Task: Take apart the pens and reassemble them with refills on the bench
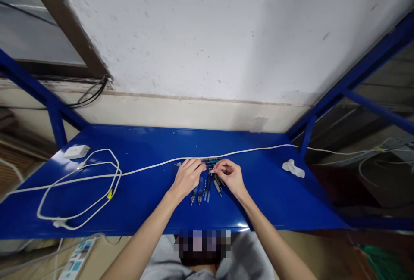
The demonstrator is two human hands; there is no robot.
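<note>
My left hand (189, 175) is closed low over a small group of pen parts, its thumb and fingertips pointing right. Facing it, my right hand (230, 177) pinches thumb and forefinger together; whatever lies between the fingertips is too small to name. Below the left hand lie clear pen barrels (199, 191) with metal tips towards me. Thin dark ink refills (208, 190) lie between the hands, pointing the same way. A grey and black pen part (217, 188) rests beside my right hand. Further dark, slim pieces (211, 161) lie behind the fingertips, partly hidden.
The blue table (155, 202) carries a white cable (152, 167) running across behind my hands and coiled at left. A white adapter (76, 151) sits at the back left, crumpled white tissue (293, 168) at right. Blue frame bars (326, 99) rise at both sides.
</note>
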